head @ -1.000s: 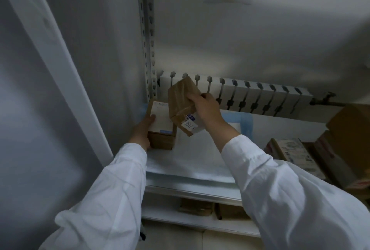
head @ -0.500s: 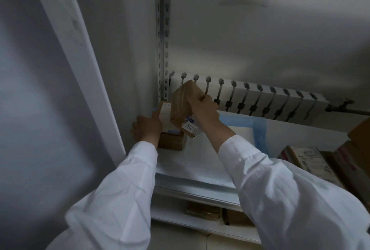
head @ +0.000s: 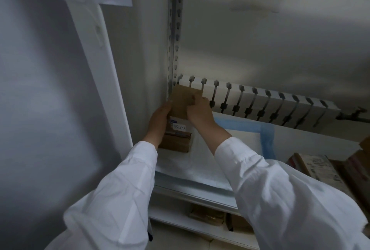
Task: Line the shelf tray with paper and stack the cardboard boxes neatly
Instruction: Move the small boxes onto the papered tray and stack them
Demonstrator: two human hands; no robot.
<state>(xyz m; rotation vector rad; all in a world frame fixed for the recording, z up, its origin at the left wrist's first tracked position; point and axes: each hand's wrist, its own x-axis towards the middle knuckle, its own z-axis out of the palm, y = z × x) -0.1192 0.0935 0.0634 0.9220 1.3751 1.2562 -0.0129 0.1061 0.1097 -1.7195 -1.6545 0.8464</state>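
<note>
The upper cardboard box [head: 181, 102] was seen laid on the lower cardboard box [head: 176, 143] in the rear left corner of the shelf tray [head: 192, 187], close against the slotted upright [head: 174, 39] of the rack. The stack was flanked by both hands. The left hand [head: 160, 121] was pressed to the left side of the two boxes, with its thumb laid at the upper box's left edge; its other fingers were hidden behind the cardboard, so whether they were curled or straight could not be told. The right hand [head: 200, 111] was placed at the upper box's right edge, where its fingers [head: 193, 97] were curled and the box was pinched by them.

A white label [head: 178, 126] with dark print was visible at the near end of the stack's top; which box it belonged to could not be made out. The tray was lined with white paper [head: 210, 155], bordered in blue along its far and right sides, and the stack was set on the paper's left rear part. Both arms were covered by white sleeves [head: 290, 199].

Behind the tray a white radiator [head: 280, 107] was seen along the wall. Well to the right, other cartons [head: 318, 167] were stored, and brown packets [head: 208, 216] were kept on a lower shelf [head: 180, 217]
</note>
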